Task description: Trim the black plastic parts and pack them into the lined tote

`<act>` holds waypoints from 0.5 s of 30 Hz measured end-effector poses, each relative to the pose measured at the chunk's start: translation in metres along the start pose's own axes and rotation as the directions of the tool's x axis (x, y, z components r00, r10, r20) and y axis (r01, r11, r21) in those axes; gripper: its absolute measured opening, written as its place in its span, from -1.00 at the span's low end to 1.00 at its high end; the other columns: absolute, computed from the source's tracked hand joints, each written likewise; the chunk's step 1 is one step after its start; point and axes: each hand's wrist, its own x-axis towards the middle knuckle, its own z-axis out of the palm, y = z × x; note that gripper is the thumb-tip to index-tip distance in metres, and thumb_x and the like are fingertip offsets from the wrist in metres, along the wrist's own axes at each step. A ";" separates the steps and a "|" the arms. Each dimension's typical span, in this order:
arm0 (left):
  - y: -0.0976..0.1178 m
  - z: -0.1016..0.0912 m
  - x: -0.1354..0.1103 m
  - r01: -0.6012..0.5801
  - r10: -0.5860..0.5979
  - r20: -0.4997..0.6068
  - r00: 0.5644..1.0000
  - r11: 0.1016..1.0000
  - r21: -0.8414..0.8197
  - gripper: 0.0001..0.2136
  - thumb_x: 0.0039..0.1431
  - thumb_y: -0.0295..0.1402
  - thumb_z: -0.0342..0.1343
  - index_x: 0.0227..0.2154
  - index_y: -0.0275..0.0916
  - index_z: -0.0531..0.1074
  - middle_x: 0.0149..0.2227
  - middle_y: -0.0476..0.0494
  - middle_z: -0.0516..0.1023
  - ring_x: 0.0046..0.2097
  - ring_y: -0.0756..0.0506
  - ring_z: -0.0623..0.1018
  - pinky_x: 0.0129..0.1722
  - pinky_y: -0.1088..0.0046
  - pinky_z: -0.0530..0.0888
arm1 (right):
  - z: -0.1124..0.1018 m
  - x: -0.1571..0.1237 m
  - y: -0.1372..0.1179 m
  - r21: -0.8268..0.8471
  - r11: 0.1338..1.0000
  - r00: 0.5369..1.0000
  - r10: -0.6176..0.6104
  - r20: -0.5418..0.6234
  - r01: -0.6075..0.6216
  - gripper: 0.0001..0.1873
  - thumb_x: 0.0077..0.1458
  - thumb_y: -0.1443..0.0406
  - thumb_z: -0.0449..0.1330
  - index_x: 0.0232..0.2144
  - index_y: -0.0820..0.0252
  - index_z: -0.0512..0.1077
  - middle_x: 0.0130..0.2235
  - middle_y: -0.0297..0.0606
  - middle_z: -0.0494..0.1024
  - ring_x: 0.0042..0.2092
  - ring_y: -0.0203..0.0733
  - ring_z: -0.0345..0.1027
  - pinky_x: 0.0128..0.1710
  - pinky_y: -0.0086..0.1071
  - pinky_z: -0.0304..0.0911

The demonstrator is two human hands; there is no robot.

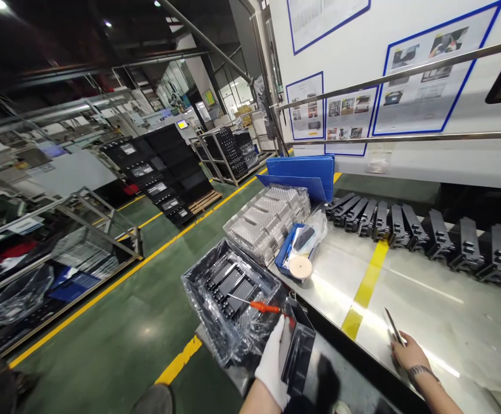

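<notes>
My left hand (273, 363), in a white glove, is closed around a black plastic part (298, 356) at the near edge of the steel table (448, 305). Just beyond it a red-handled screwdriver (259, 306) lies across a plastic-lined bin of black parts (228, 299). My right hand (409, 353) is bare, rests on the table top, and is closed on a thin shiny metal tool (393, 326) that points up and away.
A row of black parts (423, 230) lines the table's far side. A stack of clear trays (267, 221), a blue tray (293, 247) with a round disc, and a blue folder (306, 172) sit at the left end. Racks stand across the green floor.
</notes>
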 end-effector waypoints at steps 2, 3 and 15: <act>-0.002 -0.004 0.004 -0.074 0.077 0.057 0.995 0.996 -0.057 -0.71 0.21 -0.10 0.22 -0.22 -0.24 0.58 -0.32 -0.04 0.67 -0.34 -0.05 0.61 -0.21 0.43 0.49 | 0.002 0.008 0.003 -0.028 1.000 1.000 -0.011 -0.002 0.011 -0.66 0.25 0.16 0.23 0.04 0.12 0.42 0.05 -0.19 0.51 0.00 -0.11 0.46 -0.02 -0.14 0.42; -0.003 -0.006 0.006 -0.097 0.100 0.063 0.993 0.994 -0.051 -0.68 0.21 -0.11 0.22 -0.12 -0.23 0.57 -0.23 -0.07 0.68 -0.22 -0.09 0.63 -0.07 0.40 0.48 | 0.002 0.012 0.006 -0.041 0.999 1.000 -0.017 -0.004 0.017 -0.67 0.25 0.17 0.23 0.04 0.11 0.42 0.06 -0.19 0.50 0.02 -0.11 0.45 -0.01 -0.14 0.42; 0.007 -0.016 -0.003 0.062 -0.052 -0.209 0.977 0.997 0.043 -0.36 0.03 -0.09 0.33 0.12 -0.37 0.44 -0.18 -0.28 0.68 0.00 -0.35 0.61 0.09 0.09 0.51 | -0.015 0.010 0.015 -0.096 0.985 0.985 -0.153 -0.074 0.146 -0.65 0.23 0.06 0.23 0.00 0.04 0.44 -0.04 -0.23 0.56 -0.07 -0.12 0.50 -0.10 -0.20 0.45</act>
